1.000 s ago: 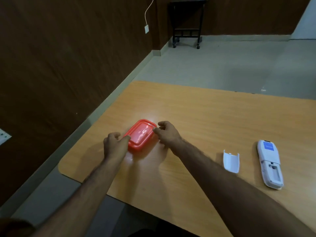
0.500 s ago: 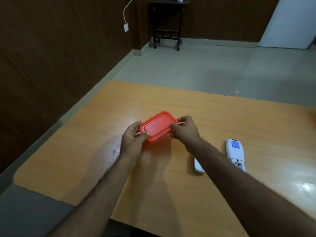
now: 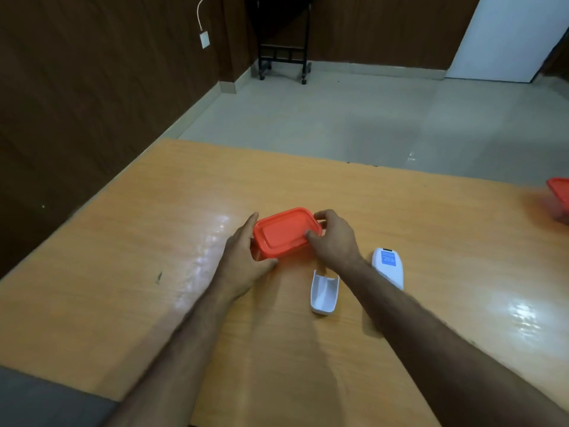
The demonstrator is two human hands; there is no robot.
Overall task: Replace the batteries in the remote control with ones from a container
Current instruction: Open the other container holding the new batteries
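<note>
Container [image 3: 284,232], red w/ lid on, sits mid-table, somewhat toward the left edge, gripped from both sides. Left hand [image 3: 243,257] wraps its left end, fingers along the far side, thumb at the near corner. Right hand [image 3: 334,238] pinches the right end, thumb on the lid rim, fingers curled over the far corner. Hands apart, one per end; lid not yet lifted as far as visible.

Battery cover [image 3: 324,292], white, lies off the remote, just near-side of the container, inner face up. Remote [image 3: 388,266], white, back up, lies right of the cover, partly hidden by the right forearm; compartment not in view, so cannot tell if old cells are out. Second red container [image 3: 560,198] at the table's [image 3: 123,272] right edge, cut off by frame.

Status, est.: cover removal done. Outstanding: open container, take fresh cells, fit them, refit cover.
</note>
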